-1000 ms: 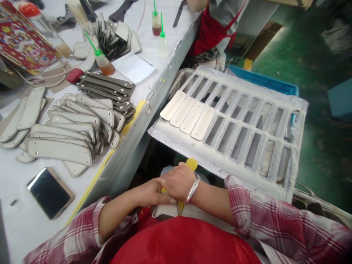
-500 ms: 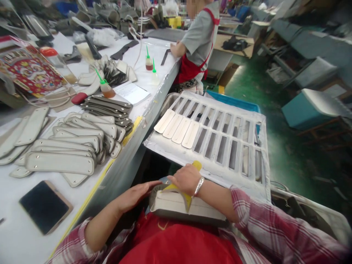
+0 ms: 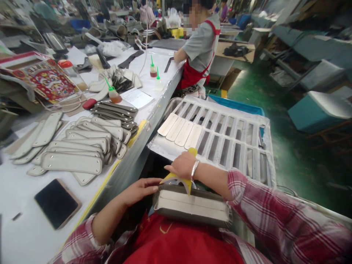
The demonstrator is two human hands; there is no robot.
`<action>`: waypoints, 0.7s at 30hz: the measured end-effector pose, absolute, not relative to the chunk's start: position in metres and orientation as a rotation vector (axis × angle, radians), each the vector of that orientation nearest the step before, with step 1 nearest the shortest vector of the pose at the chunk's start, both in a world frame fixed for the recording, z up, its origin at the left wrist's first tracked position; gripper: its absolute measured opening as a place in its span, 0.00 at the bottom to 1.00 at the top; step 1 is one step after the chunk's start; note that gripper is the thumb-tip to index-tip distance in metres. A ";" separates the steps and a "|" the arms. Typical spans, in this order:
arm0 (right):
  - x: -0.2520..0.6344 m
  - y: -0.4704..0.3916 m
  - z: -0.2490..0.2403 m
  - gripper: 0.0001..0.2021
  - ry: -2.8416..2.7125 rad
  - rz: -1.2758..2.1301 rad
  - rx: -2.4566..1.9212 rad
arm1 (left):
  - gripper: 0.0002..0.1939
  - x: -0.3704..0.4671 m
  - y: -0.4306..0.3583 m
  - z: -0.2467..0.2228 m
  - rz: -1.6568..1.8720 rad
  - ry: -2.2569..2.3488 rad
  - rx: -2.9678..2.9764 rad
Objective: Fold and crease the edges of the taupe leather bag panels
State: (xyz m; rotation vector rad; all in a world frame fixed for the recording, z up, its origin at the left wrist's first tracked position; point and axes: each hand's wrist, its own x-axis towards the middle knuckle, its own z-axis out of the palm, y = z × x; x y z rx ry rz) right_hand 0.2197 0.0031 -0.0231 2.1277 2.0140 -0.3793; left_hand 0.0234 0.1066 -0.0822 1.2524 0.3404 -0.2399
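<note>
At lower centre, your right hand (image 3: 183, 165) grips the yellow curved tool (image 3: 193, 151); your open left hand (image 3: 141, 191) should steady the grey-edged case (image 3: 192, 205) for even pressure.

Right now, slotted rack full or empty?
Partly filled: four pale strips lie at one end of the rack; the rest is uncovered.

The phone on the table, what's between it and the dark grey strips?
A messy pile of pale, rounded pieces lies between the phone and the dark grey strips. You can see that in the head view.
</note>
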 end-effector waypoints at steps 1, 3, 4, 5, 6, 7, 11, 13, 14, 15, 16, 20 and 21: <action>0.225 -0.003 -0.020 0.33 1.953 -0.386 2.183 | 0.22 0.025 0.106 -0.081 -0.274 0.338 1.287; 0.235 -0.021 -0.018 0.33 1.824 -0.411 2.296 | 0.22 0.028 0.103 -0.081 -0.309 0.344 1.307; 0.239 -0.031 -0.019 0.33 1.765 -0.430 2.347 | 0.23 0.028 0.101 -0.081 -0.303 0.356 1.310; 0.242 -0.042 -0.021 0.33 1.713 -0.448 2.396 | 0.23 0.029 0.098 -0.081 -0.284 0.372 1.318; 0.244 -0.053 -0.023 0.33 1.666 -0.463 2.444 | 0.22 0.029 0.094 -0.081 -0.262 0.392 1.329; 0.244 -0.063 -0.025 0.34 1.621 -0.470 2.492 | 0.22 0.028 0.091 -0.082 -0.235 0.418 1.340; 0.235 -0.091 -0.030 0.34 1.474 -0.425 2.638 | 0.20 0.027 0.076 -0.087 -0.123 0.538 1.308; 0.225 -0.097 -0.027 0.31 1.449 -0.437 2.659 | 0.21 0.026 0.071 -0.087 -0.082 0.572 1.266; 0.220 -0.099 -0.026 0.30 1.436 -0.460 2.672 | 0.22 0.025 0.069 -0.086 -0.080 0.586 1.255; 0.215 -0.102 -0.023 0.29 1.429 -0.495 2.692 | 0.22 0.025 0.068 -0.085 -0.092 0.605 1.256; 0.210 -0.106 -0.020 0.28 1.431 -0.543 2.728 | 0.23 0.025 0.067 -0.082 -0.118 0.626 1.266; 0.191 -0.142 -0.010 0.24 1.483 -0.962 2.974 | 0.25 0.019 0.067 -0.070 -0.212 0.691 1.264; 0.185 -0.155 -0.008 0.21 1.510 -1.137 3.028 | 0.25 0.015 0.067 -0.068 -0.201 0.694 1.240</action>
